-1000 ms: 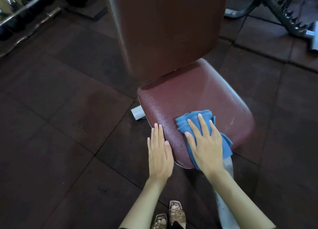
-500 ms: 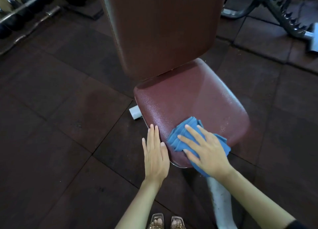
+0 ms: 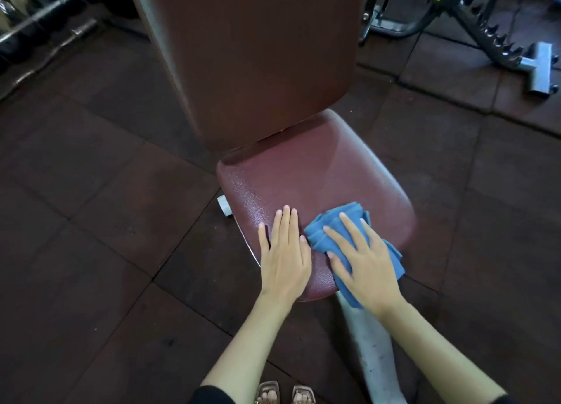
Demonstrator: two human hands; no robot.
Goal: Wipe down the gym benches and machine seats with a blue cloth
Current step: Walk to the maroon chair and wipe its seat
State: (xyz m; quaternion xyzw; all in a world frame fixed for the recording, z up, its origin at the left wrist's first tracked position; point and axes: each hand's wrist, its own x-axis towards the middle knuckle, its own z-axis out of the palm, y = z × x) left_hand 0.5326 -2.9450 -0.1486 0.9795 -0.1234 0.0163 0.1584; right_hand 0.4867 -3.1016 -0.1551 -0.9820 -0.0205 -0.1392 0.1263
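Note:
A dark red padded seat [image 3: 309, 179] of a gym bench lies in front of me, with its brown upright backrest [image 3: 252, 57] behind it. A bunched blue cloth [image 3: 337, 224] lies on the seat's near right part. My right hand [image 3: 364, 261] presses flat on the cloth, fingers spread and pointing up-left. My left hand [image 3: 285, 254] rests flat on the seat's near left edge, fingers together, holding nothing, just beside the cloth.
The bench's white frame leg [image 3: 370, 352] runs toward me under my right arm. A dumbbell rack [image 3: 33, 18] stands at the far left. Another grey machine frame [image 3: 510, 45] sits at the far right. My feet [image 3: 285, 396] stand on dark rubber floor tiles.
My right hand slid the cloth leftward across the seat's front and turned its fingers toward the left hand. The left hand moved a little further onto the seat.

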